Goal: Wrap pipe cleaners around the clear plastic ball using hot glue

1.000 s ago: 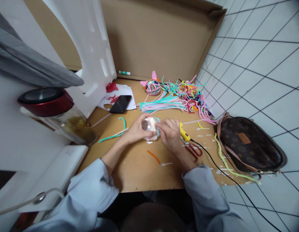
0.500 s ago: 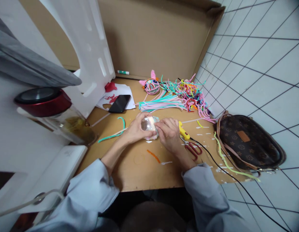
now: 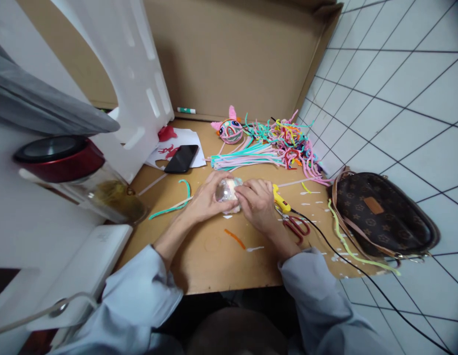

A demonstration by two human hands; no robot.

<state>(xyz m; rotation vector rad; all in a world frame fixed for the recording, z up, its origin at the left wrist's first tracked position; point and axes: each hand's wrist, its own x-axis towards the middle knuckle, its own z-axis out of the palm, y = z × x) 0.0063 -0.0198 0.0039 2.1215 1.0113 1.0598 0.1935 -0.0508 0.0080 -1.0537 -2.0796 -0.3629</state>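
Observation:
My left hand [image 3: 208,198] curls around a clear plastic ball [image 3: 225,190], thumb below and fingers above. Pale pipe cleaner [image 3: 235,186] runs in a band over the ball's right part, with some pale green at its edge. My right hand [image 3: 257,202] is closed, its thumb and fingertips pinched against that band; the exact spot is hidden by the fingers. Just right of this hand lies a yellow glue gun [image 3: 280,199] with a black cord. Red-handled scissors [image 3: 297,228] rest below it. A short orange pipe cleaner [image 3: 235,239] lies in front of the ball.
Behind my hands are a bundle of pink and teal pipe cleaners [image 3: 247,157], a tangled heap [image 3: 288,138] and a decorated ball with pink ears [image 3: 230,130]. A phone [image 3: 182,159] lies on paper. A jar [image 3: 114,187] stands left, a brown bag [image 3: 384,214] right.
My hands stay on the ball with almost the same grip. The right fingertips have shifted slightly left along the band. The camera view has moved a little.

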